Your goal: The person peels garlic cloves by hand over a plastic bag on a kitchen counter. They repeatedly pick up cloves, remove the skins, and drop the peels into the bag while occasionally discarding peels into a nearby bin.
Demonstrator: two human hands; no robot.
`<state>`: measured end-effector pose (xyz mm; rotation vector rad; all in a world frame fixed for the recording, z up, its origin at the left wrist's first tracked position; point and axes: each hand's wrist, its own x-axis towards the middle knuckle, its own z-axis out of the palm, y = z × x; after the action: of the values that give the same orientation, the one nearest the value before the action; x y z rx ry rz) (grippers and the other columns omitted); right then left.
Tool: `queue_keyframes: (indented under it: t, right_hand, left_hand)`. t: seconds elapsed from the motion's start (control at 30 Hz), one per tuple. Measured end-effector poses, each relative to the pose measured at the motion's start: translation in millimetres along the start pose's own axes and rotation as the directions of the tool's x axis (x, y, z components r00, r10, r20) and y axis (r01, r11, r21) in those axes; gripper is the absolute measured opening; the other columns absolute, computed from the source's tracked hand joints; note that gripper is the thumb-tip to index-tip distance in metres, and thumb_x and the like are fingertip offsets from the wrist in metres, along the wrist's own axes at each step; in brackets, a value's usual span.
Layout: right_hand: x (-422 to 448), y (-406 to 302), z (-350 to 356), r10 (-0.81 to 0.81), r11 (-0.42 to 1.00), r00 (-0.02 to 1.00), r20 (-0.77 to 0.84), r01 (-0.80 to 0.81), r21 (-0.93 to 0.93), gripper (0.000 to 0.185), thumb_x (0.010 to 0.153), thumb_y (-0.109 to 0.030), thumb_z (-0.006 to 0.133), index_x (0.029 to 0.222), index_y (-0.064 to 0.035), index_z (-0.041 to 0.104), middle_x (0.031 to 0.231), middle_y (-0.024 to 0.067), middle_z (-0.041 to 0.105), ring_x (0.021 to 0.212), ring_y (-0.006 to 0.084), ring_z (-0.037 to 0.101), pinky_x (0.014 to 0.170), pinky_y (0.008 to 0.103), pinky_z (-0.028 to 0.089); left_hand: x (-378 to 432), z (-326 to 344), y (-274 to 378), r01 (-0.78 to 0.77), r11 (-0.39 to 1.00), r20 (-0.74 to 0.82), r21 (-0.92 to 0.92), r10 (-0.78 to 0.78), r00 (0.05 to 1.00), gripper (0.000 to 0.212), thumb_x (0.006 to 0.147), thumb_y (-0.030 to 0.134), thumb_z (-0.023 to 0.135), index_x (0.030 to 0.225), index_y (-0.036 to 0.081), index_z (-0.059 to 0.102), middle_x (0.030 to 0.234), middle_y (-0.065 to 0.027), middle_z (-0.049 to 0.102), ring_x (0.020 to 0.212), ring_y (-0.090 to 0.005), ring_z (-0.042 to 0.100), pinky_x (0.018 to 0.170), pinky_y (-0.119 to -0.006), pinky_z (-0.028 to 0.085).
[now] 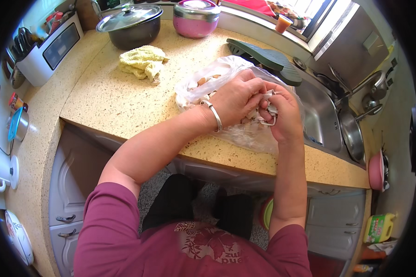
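Observation:
On the speckled yellow countertop [97, 79] lies a clear plastic bag [253, 138], its mouth spread open. Pale pieces of food with brown patches [204, 81], possibly mushrooms, show inside. Over the bag, my left hand [237, 98], with a silver bangle at the wrist, meets my right hand [284, 110]. Between the fingers of both hands is a whitish torn piece [271, 100]; the fingers hide part of it. A thin pale strip hangs by the right palm. The left fingertips are partly covered by the hand itself.
A yellow cloth [142, 62] lies left of the bag. Behind stand a dark lidded pot [133, 33] and a pink container [196, 20]. Dark green boards [263, 57] lean toward the steel sink [320, 114] at right. The counter's front edge runs below my forearms.

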<state>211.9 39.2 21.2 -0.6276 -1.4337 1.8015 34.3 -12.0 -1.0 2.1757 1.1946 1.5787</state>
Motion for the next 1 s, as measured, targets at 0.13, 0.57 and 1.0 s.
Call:
queue_keyframes:
  t: [0.13, 0.57, 1.0]
  right_hand:
    - [-1, -2, 6, -0.04, 0.989, 0.997, 0.066, 0.03, 0.143, 0.027, 0.1, -0.009, 0.05, 0.121, 0.0042, 0.062, 0.081, 0.0037, 0.058, 0.061, 0.0066, 0.047, 0.049, 0.0202, 0.035]
    - [3, 4, -4, -0.114, 0.993, 0.987, -0.113, 0.117, 0.024, 0.011, 0.098, -0.008, 0.063, 0.106, -0.0003, 0.066, 0.078, 0.0032, 0.061, 0.052, 0.0069, 0.044, 0.047, 0.0193, 0.031]
    - [5, 7, -9, -0.151, 0.98, 0.988, -0.045, 0.155, 0.121, 0.009, 0.092, -0.002, 0.064, 0.101, -0.002, 0.065, 0.079, 0.0054, 0.063, 0.057, 0.0102, 0.051, 0.047, 0.0202, 0.034]
  left_hand:
    - [1, 0, -2, -0.029, 0.999, -0.04, 0.016, 0.03, 0.999, 0.01, 0.093, 0.01, 0.066, 0.101, 0.004, 0.063, 0.101, -0.0156, 0.057, 0.091, -0.0326, 0.062, 0.078, -0.04, 0.052]
    - [9, -17, -3, 0.518, 0.614, 0.286, -0.595, -0.441, 0.851, 0.035, 0.1, 0.025, 0.062, 0.122, 0.0, 0.05, 0.099, -0.006, 0.06, 0.084, -0.0113, 0.06, 0.071, -0.027, 0.053]
    - [12, -19, 8, 0.558, 0.748, 0.378, -0.36, -0.429, 0.82, 0.031, 0.099, 0.027, 0.067, 0.118, 0.005, 0.058, 0.085, 0.0022, 0.065, 0.077, -0.0022, 0.058, 0.062, -0.021, 0.047]
